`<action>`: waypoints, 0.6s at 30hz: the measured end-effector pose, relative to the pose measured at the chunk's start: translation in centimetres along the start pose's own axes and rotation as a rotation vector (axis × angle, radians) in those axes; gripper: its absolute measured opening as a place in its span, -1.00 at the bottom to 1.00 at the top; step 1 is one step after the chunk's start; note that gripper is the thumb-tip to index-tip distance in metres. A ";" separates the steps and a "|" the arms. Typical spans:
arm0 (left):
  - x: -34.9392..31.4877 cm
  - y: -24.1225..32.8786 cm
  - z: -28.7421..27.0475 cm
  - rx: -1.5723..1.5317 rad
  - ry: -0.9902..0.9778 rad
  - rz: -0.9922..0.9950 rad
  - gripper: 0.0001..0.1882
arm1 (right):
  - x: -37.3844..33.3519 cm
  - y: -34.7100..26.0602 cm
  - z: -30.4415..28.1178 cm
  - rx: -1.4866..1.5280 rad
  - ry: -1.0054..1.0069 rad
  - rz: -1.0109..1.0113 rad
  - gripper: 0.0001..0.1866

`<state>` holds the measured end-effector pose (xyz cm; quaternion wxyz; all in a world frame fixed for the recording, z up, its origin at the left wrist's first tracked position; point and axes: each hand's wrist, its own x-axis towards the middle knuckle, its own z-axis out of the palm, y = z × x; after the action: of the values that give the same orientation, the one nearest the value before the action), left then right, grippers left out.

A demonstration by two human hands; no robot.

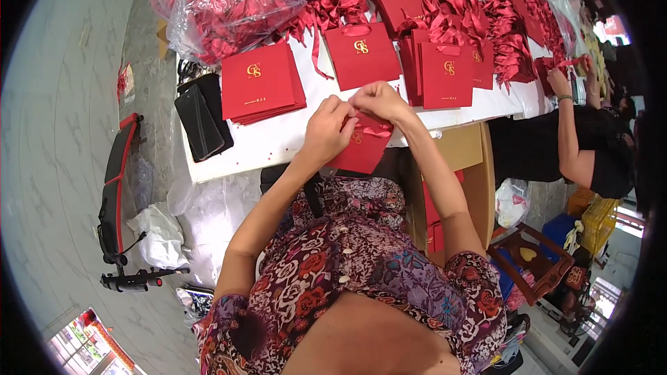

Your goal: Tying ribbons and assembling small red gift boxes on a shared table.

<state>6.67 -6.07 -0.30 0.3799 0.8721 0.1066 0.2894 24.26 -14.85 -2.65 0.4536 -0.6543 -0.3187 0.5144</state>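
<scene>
Both my hands meet at the top edge of a small red paper gift bag at the table's front edge. My left hand is closed at the bag's upper left, fingers bent together. My right hand pinches at the top, close to the left fingertips. A piece of red ribbon lies across the bag's upper part, below my right hand. What exactly the fingertips grip is partly hidden. Just beyond lies another red bag with a ribbon handle. To its left is a stack of flat red bags.
A clear plastic sack of red ribbons stands at the back left. Two dark phones lie at the table's left edge. More bags and ribbon bundles fill the right. A cardboard box stands by my right arm; a co-worker works beyond.
</scene>
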 end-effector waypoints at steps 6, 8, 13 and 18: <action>0.2 -1.1 0.6 0.122 0.013 -0.105 -0.81 | 0.8 -3.1 0.0 0.024 0.441 -0.149 -0.78; 0.6 -1.7 0.9 0.157 0.010 -0.120 -0.80 | 0.4 -2.9 -0.9 0.016 0.438 -0.201 -0.75; 2.2 -1.3 0.7 0.258 -0.169 -0.411 -0.72 | -2.7 -3.1 -1.8 -0.659 0.506 -0.103 -0.69; 3.6 -1.6 1.9 0.388 -0.150 -0.399 -0.69 | -3.2 -2.3 -0.5 -0.785 0.487 0.030 -0.67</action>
<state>10.74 -4.63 -0.99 0.2625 0.9092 0.3009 0.1177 24.03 -16.95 0.68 0.2254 -0.8829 -0.3641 0.1927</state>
